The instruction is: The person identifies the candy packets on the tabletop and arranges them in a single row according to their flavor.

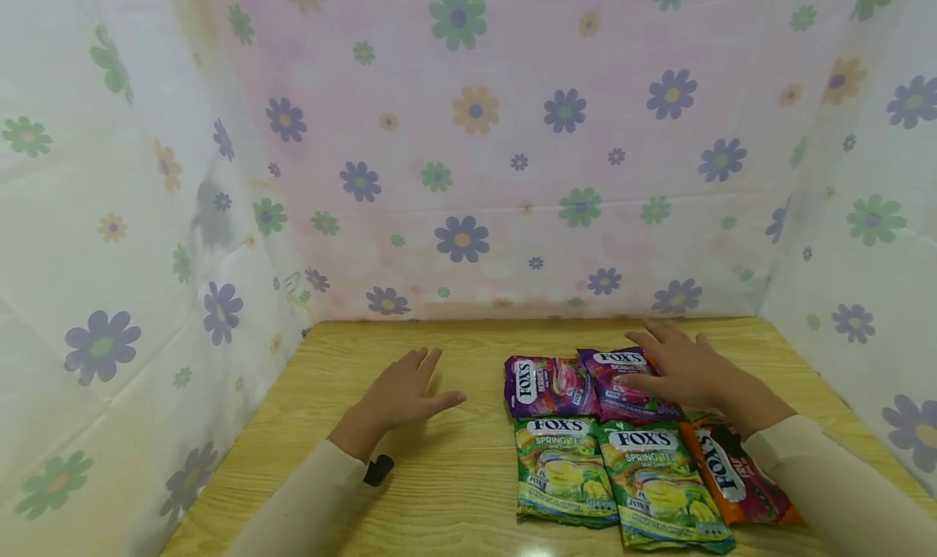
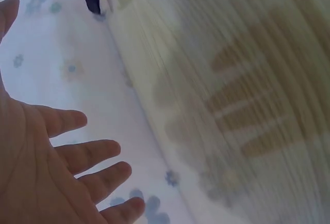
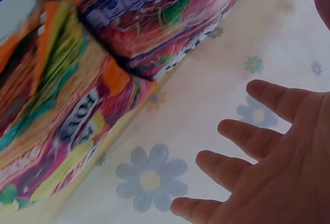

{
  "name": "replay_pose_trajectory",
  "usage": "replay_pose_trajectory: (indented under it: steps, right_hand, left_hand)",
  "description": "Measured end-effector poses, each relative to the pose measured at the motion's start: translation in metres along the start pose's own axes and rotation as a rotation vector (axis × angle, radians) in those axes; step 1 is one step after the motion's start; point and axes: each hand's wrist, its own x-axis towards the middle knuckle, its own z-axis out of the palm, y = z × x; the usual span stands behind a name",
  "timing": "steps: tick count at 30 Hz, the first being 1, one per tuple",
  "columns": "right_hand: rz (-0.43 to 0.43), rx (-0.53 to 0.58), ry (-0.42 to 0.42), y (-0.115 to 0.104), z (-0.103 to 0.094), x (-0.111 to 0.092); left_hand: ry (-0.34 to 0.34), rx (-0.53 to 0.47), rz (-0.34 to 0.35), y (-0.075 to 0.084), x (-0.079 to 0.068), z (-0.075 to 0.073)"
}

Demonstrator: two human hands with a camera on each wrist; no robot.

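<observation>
Left hand (image 1: 395,394) hovers wide above the table (image 1: 439,492), right hand (image 1: 691,374) wide too, over purple bags (image 1: 552,388) beside green bags (image 1: 567,476)

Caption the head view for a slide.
Left hand above yellow wood-grain table; right hand by glossy purple plastic candy bags, green candy bags nearer.

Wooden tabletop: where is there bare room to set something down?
Bare tabletop lies between the left hand and the candy packets, and beyond that hand to the flowered cloth. The right side is crowded: packets lie close together, the right hand over them.
</observation>
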Motion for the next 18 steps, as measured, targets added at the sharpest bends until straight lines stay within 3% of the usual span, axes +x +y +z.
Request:
replay_pose_trajectory:
  steps: [18]
  right_hand:
    - [-0.073, -0.014, -0.046, -0.017, 0.017, 0.029]
  left_hand:
    - [-0.002, -0.007, 0.026, 0.043, 0.015, 0.021]
